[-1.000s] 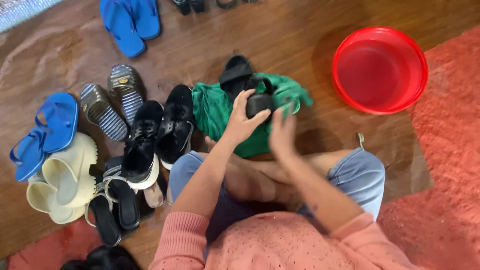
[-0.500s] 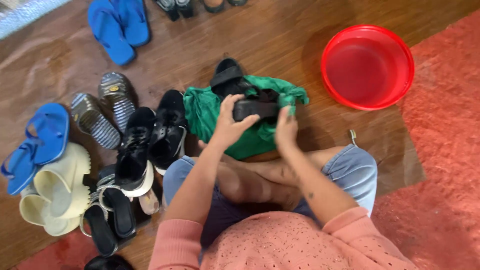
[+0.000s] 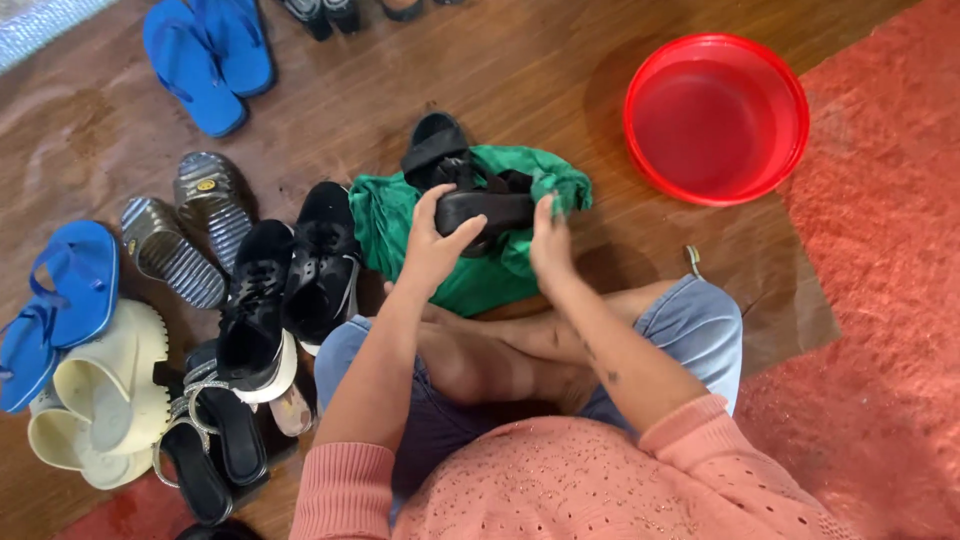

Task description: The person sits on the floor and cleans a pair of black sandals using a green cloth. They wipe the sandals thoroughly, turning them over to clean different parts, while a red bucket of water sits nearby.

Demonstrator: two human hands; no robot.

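Sandal in hand: a black sandal [image 3: 487, 211] is held level just above a green cloth [image 3: 455, 265], slightly above the frame's centre, in front of a seated person's crossed legs.
Left hand: the left hand [image 3: 432, 248] has its grip wrapped around the sandal's near end, at 9 o'clock of the shoe, thumb along the side and fingers curled over the top.
Right hand: the right hand [image 3: 550, 243] presses a bunched fold of the green cloth against the sandal's far end, at 3 o'clock of the shoe; its grip is pinched together on the cloth.
Cloth: it lies spread on the wooden floor [image 3: 420, 90], with one edge reaching the person's shins.
Second sandal: a matching black sandal [image 3: 436, 150] rests on the cloth at 11 o'clock of the held one.
Sneakers: a pair of black sneakers [image 3: 290, 285] stands just beside the cloth at 9 o'clock.
Bowl: a red plastic bowl [image 3: 716, 117] sits on the floor at 2 o'clock, well apart from the hands, beside a red rug [image 3: 880, 300].
Other footwear: grey ribbed slippers [image 3: 185, 225], blue flip-flops [image 3: 205, 55], cream clogs [image 3: 100, 400] and black strappy sandals [image 3: 210, 440] are spread from 11 to 8 o'clock.
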